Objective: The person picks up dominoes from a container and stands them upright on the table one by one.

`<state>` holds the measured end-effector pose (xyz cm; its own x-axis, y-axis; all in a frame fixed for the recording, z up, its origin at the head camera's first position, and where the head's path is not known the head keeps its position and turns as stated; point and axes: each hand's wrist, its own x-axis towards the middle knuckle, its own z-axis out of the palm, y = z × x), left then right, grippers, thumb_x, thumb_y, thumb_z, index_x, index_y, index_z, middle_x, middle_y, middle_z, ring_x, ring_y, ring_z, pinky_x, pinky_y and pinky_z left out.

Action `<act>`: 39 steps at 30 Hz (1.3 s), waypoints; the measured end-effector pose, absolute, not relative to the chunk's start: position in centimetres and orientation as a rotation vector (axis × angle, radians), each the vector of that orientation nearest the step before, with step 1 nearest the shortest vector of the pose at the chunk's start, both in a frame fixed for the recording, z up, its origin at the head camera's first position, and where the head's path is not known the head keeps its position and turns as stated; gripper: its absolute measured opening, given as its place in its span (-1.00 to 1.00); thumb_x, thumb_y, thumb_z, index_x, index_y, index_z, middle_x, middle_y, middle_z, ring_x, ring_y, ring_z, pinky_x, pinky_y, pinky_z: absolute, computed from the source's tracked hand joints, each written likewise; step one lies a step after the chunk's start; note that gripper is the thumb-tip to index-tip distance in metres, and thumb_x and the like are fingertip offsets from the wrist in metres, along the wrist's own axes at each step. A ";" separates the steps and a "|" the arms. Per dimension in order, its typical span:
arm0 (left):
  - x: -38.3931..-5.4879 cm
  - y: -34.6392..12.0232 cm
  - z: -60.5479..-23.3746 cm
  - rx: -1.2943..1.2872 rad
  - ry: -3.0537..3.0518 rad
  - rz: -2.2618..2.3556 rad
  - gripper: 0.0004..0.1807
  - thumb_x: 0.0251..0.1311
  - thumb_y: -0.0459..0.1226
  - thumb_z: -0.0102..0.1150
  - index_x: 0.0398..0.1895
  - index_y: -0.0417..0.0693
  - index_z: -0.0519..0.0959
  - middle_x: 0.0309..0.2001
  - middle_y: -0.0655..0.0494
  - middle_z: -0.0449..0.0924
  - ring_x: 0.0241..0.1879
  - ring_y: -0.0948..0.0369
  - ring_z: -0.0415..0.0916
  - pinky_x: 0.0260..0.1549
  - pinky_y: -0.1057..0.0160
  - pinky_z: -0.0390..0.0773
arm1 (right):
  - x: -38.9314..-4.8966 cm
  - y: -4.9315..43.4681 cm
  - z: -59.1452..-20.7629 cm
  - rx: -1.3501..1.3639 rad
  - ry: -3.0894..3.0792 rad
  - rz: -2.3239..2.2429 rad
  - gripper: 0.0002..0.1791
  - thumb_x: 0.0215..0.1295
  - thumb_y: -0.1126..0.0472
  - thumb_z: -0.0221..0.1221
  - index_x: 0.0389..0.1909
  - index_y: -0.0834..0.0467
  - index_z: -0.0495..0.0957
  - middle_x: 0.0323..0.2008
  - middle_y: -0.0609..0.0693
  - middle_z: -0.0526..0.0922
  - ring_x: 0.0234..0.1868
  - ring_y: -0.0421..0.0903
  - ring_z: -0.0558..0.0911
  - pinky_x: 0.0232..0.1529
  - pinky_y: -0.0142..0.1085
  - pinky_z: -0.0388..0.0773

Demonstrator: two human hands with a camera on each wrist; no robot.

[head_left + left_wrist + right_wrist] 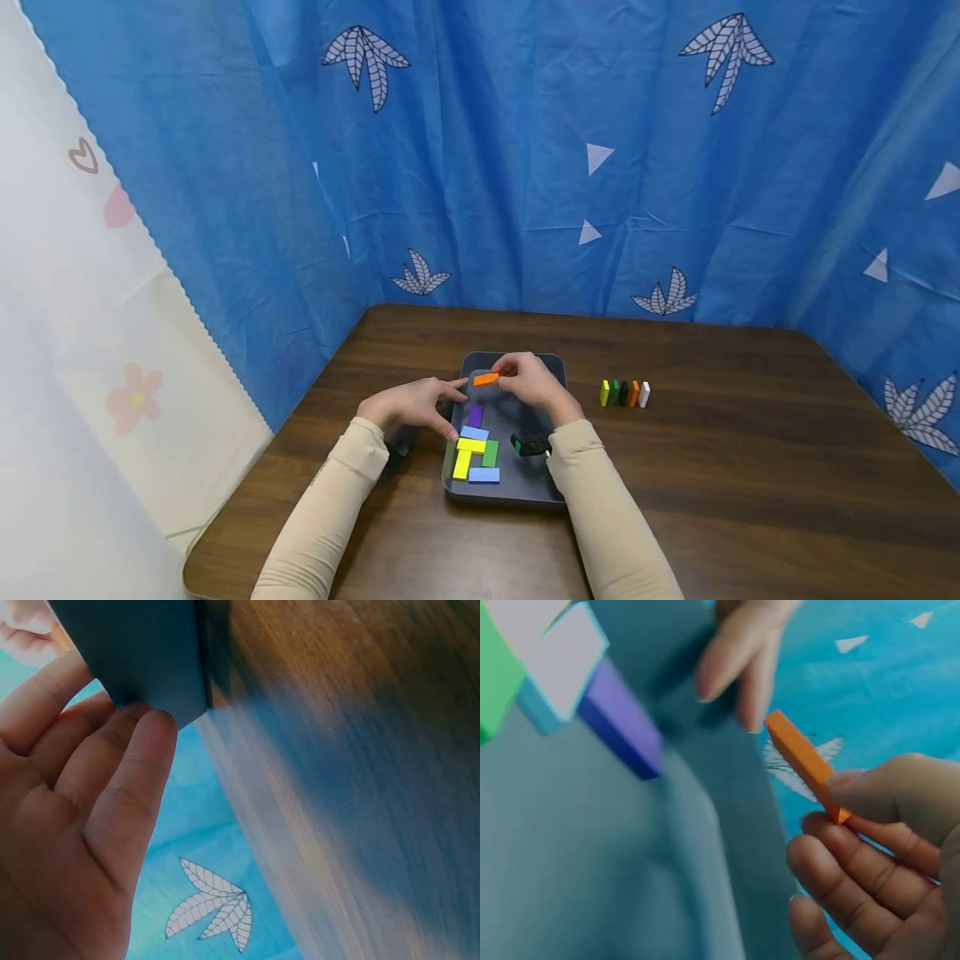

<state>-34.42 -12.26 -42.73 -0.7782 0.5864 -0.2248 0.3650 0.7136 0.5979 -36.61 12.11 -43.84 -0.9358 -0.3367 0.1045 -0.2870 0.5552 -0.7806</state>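
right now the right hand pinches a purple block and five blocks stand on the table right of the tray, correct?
The colour is wrong: the right hand pinches an orange block, as the right wrist view shows. The rest is right.

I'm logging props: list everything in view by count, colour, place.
Leaf-print curtain: one, blue, behind table
Flower-print cloth: one, white, left
Table: one, brown, below curtain
Tray: one, dark grey, on table
Blocks in tray: six (two yellow, two light-blue, green, purple), left side
Block row: five (yellow, green, black, orange, white), right of tray
Held block: one, orange, above tray
Wrist cameras: two, black, at wrists
Sleeves: two, beige, forearms
Left hand: one, tray's left edge
Right hand: one, pinching held block
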 end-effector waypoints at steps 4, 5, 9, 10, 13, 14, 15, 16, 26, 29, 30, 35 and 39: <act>-34.4 -12.0 -42.8 0.726 2.512 0.766 -0.17 -0.04 0.00 0.55 0.35 -0.05 0.50 0.59 0.14 0.08 0.56 -0.03 0.04 0.45 -0.23 0.17 | -36.0 12.9 -43.0 -0.550 2.718 -1.453 -0.82 0.33 0.31 0.24 -0.08 0.19 0.67 -0.13 0.09 0.70 -0.20 -0.04 0.62 -0.01 -0.15 0.68; -34.4 -12.0 -42.8 0.725 2.510 0.767 -0.16 -0.04 0.00 0.55 0.35 -0.05 0.50 0.59 0.14 0.08 0.56 -0.04 0.04 0.45 -0.23 0.17 | -35.8 13.0 -42.8 -0.549 2.720 -1.473 -0.81 0.33 0.31 0.24 -0.07 0.20 0.67 -0.13 0.09 0.71 -0.19 -0.04 0.63 -0.01 -0.15 0.68; -34.4 -11.8 -43.1 0.723 2.510 0.767 -0.16 -0.05 0.00 0.56 0.35 -0.04 0.50 0.59 0.14 0.08 0.56 -0.04 0.04 0.45 -0.24 0.16 | -35.1 13.6 -42.0 -0.564 2.749 -1.526 -0.80 0.33 0.32 0.24 -0.05 0.20 0.66 -0.11 0.10 0.73 -0.17 -0.04 0.66 -0.01 -0.15 0.68; -34.4 -11.8 -43.1 0.721 2.509 0.771 -0.16 -0.05 0.00 0.56 0.35 -0.04 0.50 0.59 0.14 0.08 0.56 -0.04 0.04 0.45 -0.24 0.16 | -35.0 13.7 -41.8 -0.571 2.760 -1.539 -0.79 0.33 0.32 0.24 -0.04 0.20 0.65 -0.11 0.10 0.73 -0.16 -0.04 0.67 -0.01 -0.15 0.68; -34.4 -11.8 -43.2 0.720 2.512 0.776 -0.16 -0.05 -0.01 0.56 0.35 -0.04 0.50 0.59 0.12 0.07 0.56 -0.04 0.04 0.45 -0.24 0.16 | -34.5 14.1 -41.1 -0.592 2.786 -1.577 -0.78 0.35 0.30 0.24 -0.01 0.21 0.64 -0.09 0.12 0.73 -0.15 -0.02 0.66 -0.01 -0.15 0.68; -34.3 -11.8 -43.1 0.719 2.513 0.775 -0.16 -0.05 -0.01 0.56 0.35 -0.05 0.50 0.59 0.12 0.07 0.56 -0.04 0.04 0.45 -0.23 0.17 | -34.3 14.3 -40.8 -0.602 2.790 -1.590 -0.77 0.35 0.30 0.24 0.00 0.22 0.64 -0.08 0.14 0.73 -0.15 -0.01 0.66 -0.01 -0.14 0.69; -34.3 -11.8 -43.1 0.717 2.516 0.770 -0.16 -0.05 0.00 0.56 0.35 -0.04 0.50 0.59 0.13 0.07 0.56 -0.04 0.04 0.45 -0.23 0.17 | -34.1 14.5 -40.6 -0.606 2.794 -1.601 -0.76 0.36 0.30 0.24 0.01 0.23 0.63 -0.08 0.15 0.72 -0.15 0.00 0.66 -0.03 -0.15 0.69; -34.3 -11.8 -43.1 0.715 2.516 0.767 -0.16 -0.05 0.00 0.56 0.35 -0.04 0.50 0.60 0.13 0.07 0.56 -0.04 0.03 0.45 -0.23 0.17 | -34.0 14.6 -40.4 -0.610 2.798 -1.611 -0.76 0.36 0.30 0.24 0.01 0.24 0.63 -0.08 0.16 0.72 -0.16 0.00 0.65 -0.04 -0.16 0.69; -34.2 -12.0 -43.4 0.742 2.523 0.747 -0.16 -0.04 0.00 0.55 0.35 -0.05 0.49 0.60 0.12 0.06 0.56 -0.04 0.04 0.44 -0.18 0.23 | -33.2 16.7 -39.2 -0.558 2.761 -1.745 -0.71 0.42 0.26 0.20 0.10 0.24 0.60 -0.01 0.17 0.69 -0.11 0.05 0.63 -0.01 -0.20 0.67; -34.2 -12.0 -43.3 0.759 2.532 0.729 -0.17 -0.02 -0.01 0.54 0.35 -0.07 0.49 0.60 0.11 0.06 0.56 -0.04 0.06 0.44 -0.14 0.26 | -32.9 17.5 -38.6 -0.574 2.763 -1.764 -0.70 0.43 0.24 0.19 0.11 0.24 0.60 0.00 0.19 0.69 -0.09 0.07 0.65 -0.03 -0.26 0.67; -34.1 -12.1 -43.3 0.760 2.535 0.729 -0.17 -0.02 -0.01 0.53 0.35 -0.07 0.49 0.60 0.11 0.06 0.55 -0.03 0.07 0.43 -0.14 0.27 | -32.9 17.8 -38.4 -0.582 2.769 -1.769 -0.70 0.43 0.24 0.19 0.11 0.25 0.60 0.00 0.20 0.69 -0.10 0.07 0.65 -0.05 -0.30 0.66; -34.1 -12.1 -43.1 0.766 2.533 0.736 -0.17 0.00 -0.01 0.52 0.36 -0.09 0.48 0.60 0.09 0.06 0.55 -0.05 0.07 0.42 -0.15 0.28 | -32.6 19.3 -37.8 -0.608 2.795 -1.806 -0.67 0.45 0.22 0.17 0.12 0.30 0.59 -0.01 0.26 0.67 -0.08 0.14 0.65 -0.14 -0.50 0.61; -34.2 -12.1 -42.9 0.774 2.539 0.723 -0.18 0.00 -0.01 0.52 0.36 -0.09 0.49 0.60 0.08 0.06 0.55 -0.06 0.07 0.42 -0.16 0.28 | -32.4 20.7 -37.7 -0.614 2.806 -1.842 -0.66 0.46 0.21 0.15 0.14 0.31 0.58 0.01 0.30 0.66 -0.07 0.09 0.64 -0.13 -0.51 0.60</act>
